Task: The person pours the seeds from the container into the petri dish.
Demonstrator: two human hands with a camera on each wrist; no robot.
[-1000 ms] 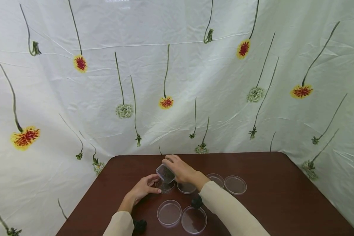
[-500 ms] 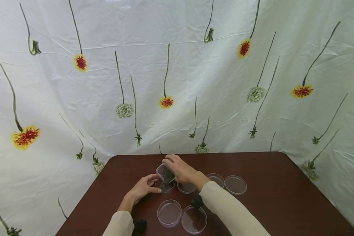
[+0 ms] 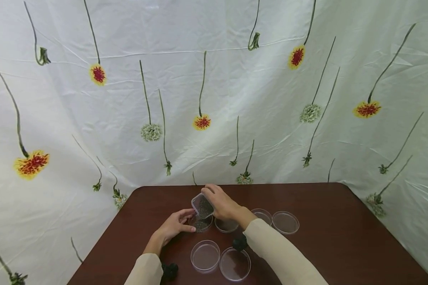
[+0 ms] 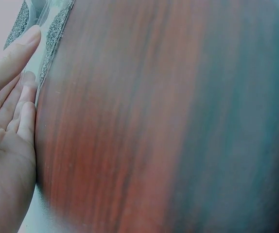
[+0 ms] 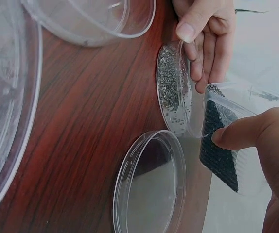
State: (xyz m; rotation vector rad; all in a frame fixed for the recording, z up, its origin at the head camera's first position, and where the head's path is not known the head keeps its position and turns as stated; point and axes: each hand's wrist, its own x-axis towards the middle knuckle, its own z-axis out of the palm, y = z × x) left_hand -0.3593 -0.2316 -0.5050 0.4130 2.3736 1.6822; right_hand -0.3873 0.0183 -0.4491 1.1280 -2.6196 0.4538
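Note:
My right hand [image 3: 221, 202] grips a clear plastic container [image 3: 202, 206] of dark granules, tilted above a petri dish. In the right wrist view, its thumb presses the wall of the container [image 5: 219, 145], and the granules lie against that side. Under it, the petri dish [image 3: 201, 225] stands on the table with grey-black granules [image 5: 168, 82] spread over its bottom. My left hand [image 3: 174, 227] holds this dish from the left, thumb at the near rim and fingers round the far side. The left wrist view shows the left hand [image 4: 8, 131] touching the dish's edge.
A second petri dish [image 3: 226, 225] sits right beside the filled one. Two more dishes [image 3: 285, 222] stand further right, partly behind the right forearm. Nearer are another dish [image 3: 205, 256] and its neighbour [image 3: 234, 264]. A flower-printed white cloth [image 3: 178, 150] hangs behind the brown table [image 3: 324, 221].
My right hand has raised the container slightly and shifted it a little right, away from the dish. The left hand has stayed at the dish.

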